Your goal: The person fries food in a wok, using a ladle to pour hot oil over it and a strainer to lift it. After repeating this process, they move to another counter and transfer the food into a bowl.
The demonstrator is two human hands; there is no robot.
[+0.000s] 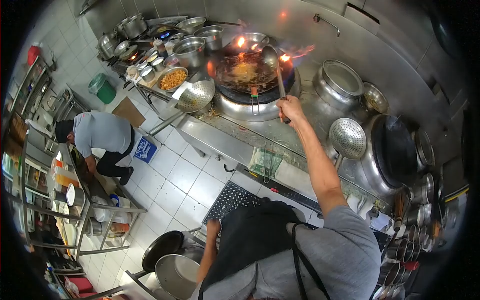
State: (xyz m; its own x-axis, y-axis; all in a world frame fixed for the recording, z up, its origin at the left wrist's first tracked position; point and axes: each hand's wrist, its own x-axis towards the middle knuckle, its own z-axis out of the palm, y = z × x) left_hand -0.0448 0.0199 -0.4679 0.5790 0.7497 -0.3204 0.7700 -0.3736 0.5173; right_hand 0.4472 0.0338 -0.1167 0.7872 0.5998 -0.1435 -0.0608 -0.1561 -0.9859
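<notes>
My right hand is wrapped round the lower handle of a long metal ladle. The bowl of the ladle hangs over the right side of a large wok. Dark, bubbling oil fills the wok, with a golden patch near its middle that I cannot make out. Flames rise at the wok's rear and right rim. A small wire tool with a red and green grip rests at its front edge. Low beside my dark apron, my left hand looks closed, with nothing visible in it.
A perforated skimmer lies left of the wok, near a bowl of fried pieces. Another skimmer, a lidded pot and a second wok stand right. A co-worker bends at the left shelves.
</notes>
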